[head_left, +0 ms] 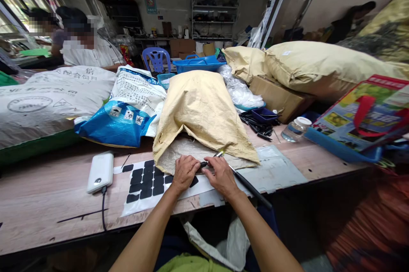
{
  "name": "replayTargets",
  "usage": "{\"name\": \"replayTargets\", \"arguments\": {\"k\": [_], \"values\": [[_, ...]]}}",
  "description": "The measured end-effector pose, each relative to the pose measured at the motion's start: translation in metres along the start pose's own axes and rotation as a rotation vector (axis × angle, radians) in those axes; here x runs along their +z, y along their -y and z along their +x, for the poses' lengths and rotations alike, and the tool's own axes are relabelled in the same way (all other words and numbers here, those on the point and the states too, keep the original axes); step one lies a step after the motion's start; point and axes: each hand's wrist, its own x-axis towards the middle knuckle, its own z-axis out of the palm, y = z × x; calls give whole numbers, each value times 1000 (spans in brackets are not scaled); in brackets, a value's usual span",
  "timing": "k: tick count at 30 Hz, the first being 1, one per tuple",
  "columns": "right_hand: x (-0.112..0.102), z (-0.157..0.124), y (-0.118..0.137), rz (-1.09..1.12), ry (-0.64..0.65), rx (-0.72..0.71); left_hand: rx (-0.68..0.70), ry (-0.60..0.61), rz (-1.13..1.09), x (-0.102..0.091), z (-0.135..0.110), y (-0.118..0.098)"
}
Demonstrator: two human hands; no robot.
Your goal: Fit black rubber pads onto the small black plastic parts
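Observation:
My left hand [185, 172] and my right hand [221, 175] meet at the open mouth of a tan woven sack [204, 101]. Between their closed fingertips shows a small black piece [203, 164], pinched from both sides and partly hidden. A long black rod [251, 187] with a shiny metal end [219, 154] runs beside and partly behind my right hand, sloping down past the table edge. Below my left wrist lies a white sheet of black rounded-square stickers [147, 182], with some spots bare.
A white power bank [100, 172] with a cable lies to the left. Printed sacks [124, 106] stand behind it. To the right are black parts [258, 127], a lidded jar [295, 129] and a blue tray [345, 146] holding a colourful bag. Co-workers [89, 46] sit far left.

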Motion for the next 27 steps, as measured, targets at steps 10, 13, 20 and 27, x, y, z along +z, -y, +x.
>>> {"name": "replayTargets", "arguments": {"k": [10,13,20,27], "values": [[1,-1,-5,142,47,-16,51,71,43,-1,1,1],[2,-2,-6,125,44,0,45,62,24,-3,0,-1],[8,-4,-5,32,14,-33,76,50,31,-2,-1,0],[10,-5,-1,-128,27,-94,110,58,83,1,0,3]]}}
